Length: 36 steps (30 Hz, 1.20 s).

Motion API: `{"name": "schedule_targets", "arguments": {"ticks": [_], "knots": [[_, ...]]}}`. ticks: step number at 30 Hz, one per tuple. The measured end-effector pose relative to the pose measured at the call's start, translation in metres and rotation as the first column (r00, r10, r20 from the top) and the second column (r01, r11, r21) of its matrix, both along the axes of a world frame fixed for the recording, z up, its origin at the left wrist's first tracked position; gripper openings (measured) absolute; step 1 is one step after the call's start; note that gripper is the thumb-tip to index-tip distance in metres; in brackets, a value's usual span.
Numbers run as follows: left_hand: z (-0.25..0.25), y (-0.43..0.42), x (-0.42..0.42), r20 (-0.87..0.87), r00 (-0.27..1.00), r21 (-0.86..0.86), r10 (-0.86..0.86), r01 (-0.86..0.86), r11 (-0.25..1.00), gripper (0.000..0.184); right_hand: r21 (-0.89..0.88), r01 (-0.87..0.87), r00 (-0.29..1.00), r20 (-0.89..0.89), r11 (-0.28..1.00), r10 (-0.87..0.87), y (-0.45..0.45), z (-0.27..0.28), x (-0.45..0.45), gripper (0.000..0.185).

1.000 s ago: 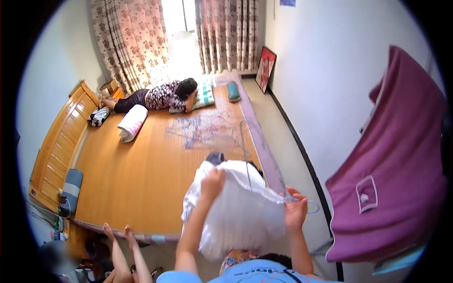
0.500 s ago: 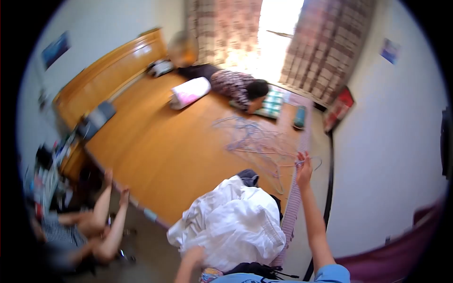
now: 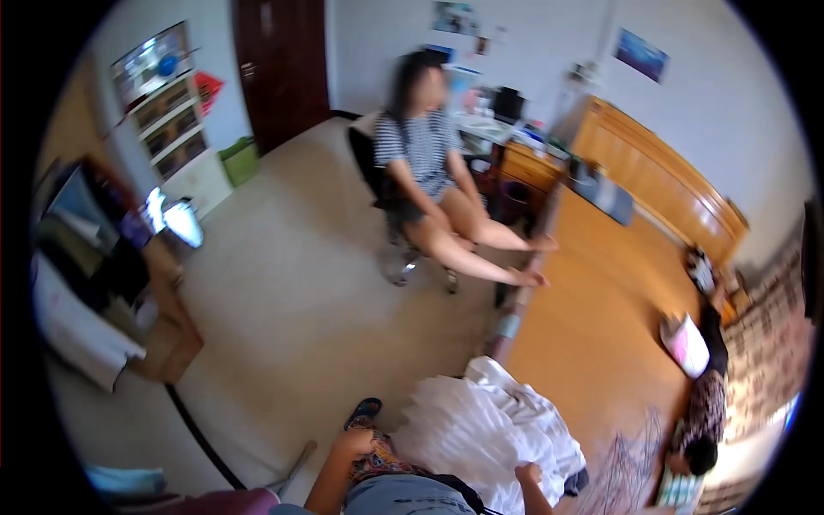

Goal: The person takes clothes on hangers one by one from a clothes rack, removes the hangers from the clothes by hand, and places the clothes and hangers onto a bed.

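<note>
My left hand hangs over my patterned trousers, left of a white cloth; its fingers are too blurred to make out. At the right edge of my body, my right hand is curled closed beside the cloth, and what it holds, if anything, is hidden. The large crumpled white cloth lies in front of me, partly over the bed's edge. Something dark grey shows at its right side. Several thin hangers lie on the bed mat at the lower right.
A person sits on a wheeled chair, feet on the bed. Another person lies along its far side near a rolled white-and-pink item. Shelves, a brown door and piled cloths stand left.
The view has swung left toward the door and seated person. My right hand, earlier stretched out with a hanger, is now low by the white cloth; no hanger shows in it.
</note>
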<state>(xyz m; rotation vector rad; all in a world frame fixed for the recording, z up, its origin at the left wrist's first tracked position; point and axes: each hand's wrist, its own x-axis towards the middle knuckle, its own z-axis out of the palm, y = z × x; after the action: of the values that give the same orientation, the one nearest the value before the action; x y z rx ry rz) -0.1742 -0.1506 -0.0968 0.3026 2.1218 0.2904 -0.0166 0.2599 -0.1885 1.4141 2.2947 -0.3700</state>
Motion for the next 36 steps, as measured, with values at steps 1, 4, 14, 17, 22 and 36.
{"name": "schedule_targets", "arguments": {"ticks": [1, 4, 14, 17, 22, 36], "knots": [[-0.017, -0.019, 0.011, -0.006, 0.998, -0.002, 0.063, -0.063, 0.998, 0.04, 0.08, 0.095, 0.995, -0.002, 0.992, -0.095, -0.019, 0.005, -0.032, 0.042], [-0.073, -0.077, 0.025, -0.182, 0.964, 0.268, 0.195, -0.142, 0.953, 0.027, 0.105, 0.061, 0.972, -0.231, 0.993, -0.035, -0.081, 0.039, -0.115, 0.046], [0.057, -0.316, 0.004, -0.632, 0.431, 0.294, 0.644, -0.636, 0.714, 0.021, -0.296, -0.687, 0.712, -0.456, 0.664, 0.534, -0.394, -0.031, -0.356, 0.032], [0.092, -0.384, 0.019, -0.555, 0.126, 0.421, 0.822, -0.81, 0.409, 0.023, -0.358, -0.909, 0.417, -0.76, 0.215, 0.499, -0.563, 0.027, -0.377, 0.026], [0.141, -0.457, 0.03, -0.524, -0.47, 0.763, 0.71, -0.63, 0.146, 0.017, -0.303, -0.814, 0.058, -0.891, -0.496, 0.449, -0.751, 0.079, -0.393, 0.021], [0.465, -0.807, -0.119, -0.461, -0.798, 0.69, -0.389, -0.597, 0.408, 0.047, -0.307, -0.236, -0.258, -0.895, -0.922, 0.364, -1.046, 0.177, -0.474, 0.024]]}}
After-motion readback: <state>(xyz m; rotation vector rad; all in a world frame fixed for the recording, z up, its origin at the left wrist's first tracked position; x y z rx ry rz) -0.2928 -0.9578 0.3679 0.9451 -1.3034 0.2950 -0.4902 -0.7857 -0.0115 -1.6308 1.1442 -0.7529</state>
